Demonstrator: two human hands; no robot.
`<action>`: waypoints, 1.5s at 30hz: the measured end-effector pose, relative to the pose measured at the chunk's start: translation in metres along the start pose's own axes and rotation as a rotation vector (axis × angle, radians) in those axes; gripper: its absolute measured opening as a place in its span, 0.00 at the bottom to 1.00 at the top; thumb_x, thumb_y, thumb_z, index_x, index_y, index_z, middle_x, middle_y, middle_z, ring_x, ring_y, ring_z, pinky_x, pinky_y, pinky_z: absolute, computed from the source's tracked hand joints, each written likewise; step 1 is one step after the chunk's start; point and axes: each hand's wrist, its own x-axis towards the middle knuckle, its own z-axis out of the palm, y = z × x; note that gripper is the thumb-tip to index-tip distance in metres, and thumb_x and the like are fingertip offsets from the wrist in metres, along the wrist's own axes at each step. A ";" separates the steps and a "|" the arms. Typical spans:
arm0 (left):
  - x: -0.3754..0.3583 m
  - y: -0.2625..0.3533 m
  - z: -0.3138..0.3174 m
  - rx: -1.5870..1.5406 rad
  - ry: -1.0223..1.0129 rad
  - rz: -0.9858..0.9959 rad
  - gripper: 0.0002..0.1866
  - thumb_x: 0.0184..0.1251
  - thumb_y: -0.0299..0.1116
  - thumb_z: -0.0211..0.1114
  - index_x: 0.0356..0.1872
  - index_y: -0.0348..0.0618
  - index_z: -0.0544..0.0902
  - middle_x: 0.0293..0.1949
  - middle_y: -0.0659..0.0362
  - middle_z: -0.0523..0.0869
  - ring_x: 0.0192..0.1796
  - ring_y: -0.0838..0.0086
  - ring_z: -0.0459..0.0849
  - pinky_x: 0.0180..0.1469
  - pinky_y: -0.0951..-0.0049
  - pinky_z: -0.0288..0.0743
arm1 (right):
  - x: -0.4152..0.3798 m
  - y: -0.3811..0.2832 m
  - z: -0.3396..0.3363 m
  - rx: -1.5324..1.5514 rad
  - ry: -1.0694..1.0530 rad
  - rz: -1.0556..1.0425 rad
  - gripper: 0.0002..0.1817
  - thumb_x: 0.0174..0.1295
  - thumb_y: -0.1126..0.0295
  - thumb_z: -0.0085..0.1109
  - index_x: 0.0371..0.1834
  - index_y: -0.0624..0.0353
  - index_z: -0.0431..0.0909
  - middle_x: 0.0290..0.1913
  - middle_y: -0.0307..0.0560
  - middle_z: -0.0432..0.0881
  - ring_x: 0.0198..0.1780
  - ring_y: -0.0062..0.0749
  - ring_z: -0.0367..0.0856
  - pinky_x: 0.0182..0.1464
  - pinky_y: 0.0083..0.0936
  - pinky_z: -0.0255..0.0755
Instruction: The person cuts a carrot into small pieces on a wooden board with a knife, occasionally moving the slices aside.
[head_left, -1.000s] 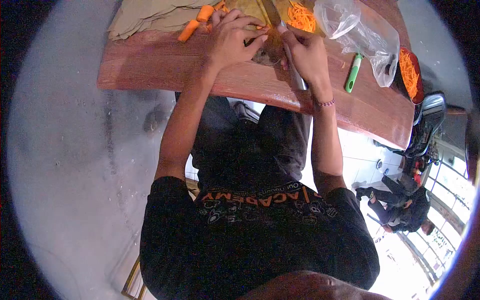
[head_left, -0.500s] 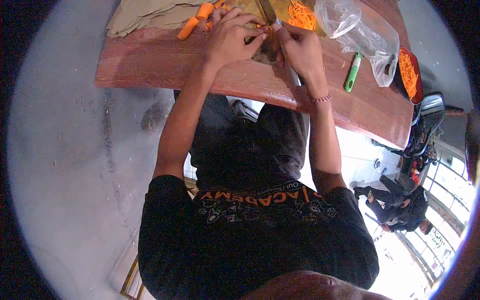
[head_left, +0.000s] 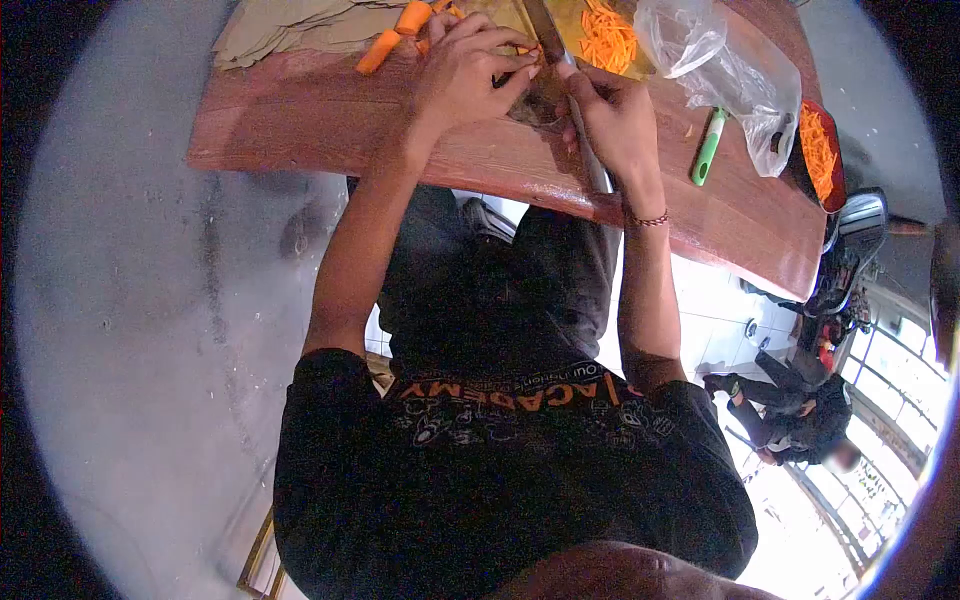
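My right hand (head_left: 617, 125) is wrapped around the handle of a knife (head_left: 541, 28), whose blade points away from me over the table. Close to the blade, my left hand (head_left: 472, 78) is closed with bent fingertips on a small orange carrot piece (head_left: 537, 54), mostly hidden by the fingers. Larger carrot pieces (head_left: 378, 52) lie just left of that hand. A pile of carrot strips (head_left: 607, 42) sits to the right of the blade, on a yellowish surface.
A clear plastic bag (head_left: 735, 85) and a green-handled tool (head_left: 709, 148) lie on the wooden table (head_left: 300, 125) at right. A dark red container (head_left: 838, 190) of carrot strips stands at its right edge. Brown paper (head_left: 290, 30) covers the far left. A person (head_left: 800, 410) sits at lower right.
My right hand and the knife have shifted slightly right and toward me, with more of the handle showing. My left hand stays nearly in place.
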 end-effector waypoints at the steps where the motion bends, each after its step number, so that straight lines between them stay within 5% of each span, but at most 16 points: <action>1: 0.000 0.000 -0.001 0.008 -0.006 0.004 0.09 0.62 0.43 0.70 0.38 0.57 0.93 0.48 0.70 0.89 0.51 0.69 0.80 0.61 0.58 0.62 | 0.002 0.002 0.002 -0.046 0.027 -0.055 0.20 0.72 0.59 0.55 0.31 0.65 0.83 0.16 0.45 0.80 0.15 0.28 0.79 0.20 0.29 0.73; 27: 0.000 -0.001 0.001 0.019 -0.013 0.001 0.09 0.62 0.43 0.69 0.36 0.56 0.93 0.48 0.69 0.88 0.53 0.69 0.80 0.63 0.58 0.61 | -0.001 -0.003 0.002 -0.055 0.029 -0.009 0.19 0.72 0.59 0.55 0.32 0.65 0.83 0.18 0.46 0.82 0.16 0.26 0.80 0.23 0.29 0.74; 35: -0.001 -0.001 0.000 0.037 -0.034 -0.003 0.09 0.61 0.43 0.70 0.36 0.54 0.93 0.50 0.68 0.88 0.56 0.66 0.80 0.65 0.57 0.61 | 0.035 0.020 0.015 -0.167 0.145 -0.176 0.20 0.68 0.56 0.59 0.38 0.68 0.83 0.21 0.56 0.83 0.27 0.42 0.87 0.33 0.38 0.76; 42: -0.001 -0.006 0.002 -0.123 0.064 -0.087 0.10 0.62 0.44 0.71 0.38 0.53 0.93 0.47 0.66 0.90 0.57 0.65 0.81 0.65 0.58 0.62 | 0.012 0.005 -0.008 -0.173 0.136 -0.091 0.20 0.69 0.56 0.58 0.38 0.68 0.83 0.20 0.53 0.82 0.25 0.35 0.85 0.31 0.36 0.76; 45: -0.002 -0.021 0.009 0.041 0.198 -0.058 0.09 0.60 0.42 0.73 0.37 0.53 0.92 0.44 0.64 0.91 0.53 0.65 0.84 0.62 0.59 0.67 | -0.006 -0.011 0.001 0.035 0.043 0.024 0.19 0.70 0.57 0.57 0.38 0.66 0.84 0.21 0.49 0.83 0.22 0.29 0.83 0.29 0.32 0.76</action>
